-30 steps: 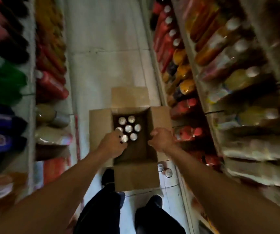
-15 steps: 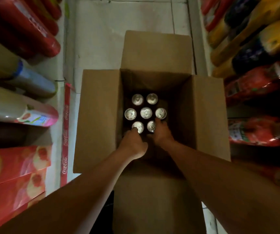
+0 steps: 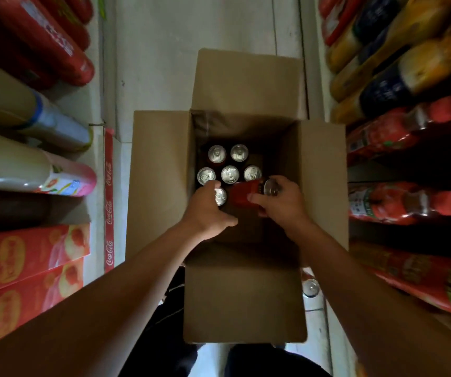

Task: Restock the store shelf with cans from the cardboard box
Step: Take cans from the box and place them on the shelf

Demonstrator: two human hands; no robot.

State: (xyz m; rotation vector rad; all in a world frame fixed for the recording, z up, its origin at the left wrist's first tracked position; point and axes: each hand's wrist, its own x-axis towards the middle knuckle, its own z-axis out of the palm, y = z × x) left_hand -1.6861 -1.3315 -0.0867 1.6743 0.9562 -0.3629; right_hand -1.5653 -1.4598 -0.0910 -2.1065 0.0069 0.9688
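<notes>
An open cardboard box (image 3: 161,180) stands on the aisle floor with all flaps spread. Several upright cans (image 3: 230,174) with silver tops sit at its bottom. My right hand (image 3: 278,205) grips a red can (image 3: 246,193), tilted on its side and lifted above the others. My left hand (image 3: 205,210) is down in the box with its fingers wrapped around another upright can (image 3: 220,196), which still stands at the bottom.
Shelves line both sides: large bottles (image 3: 33,164) and red cartons (image 3: 25,257) on the left, red and orange bottles (image 3: 404,131) on the right. A lone can (image 3: 310,287) stands on the floor by the right shelf base. My feet are behind the near flap (image 3: 246,303).
I have bent closer to the box. My right hand has lifted a red can out of the group and tipped it sideways. My left hand has closed round the front left can.
</notes>
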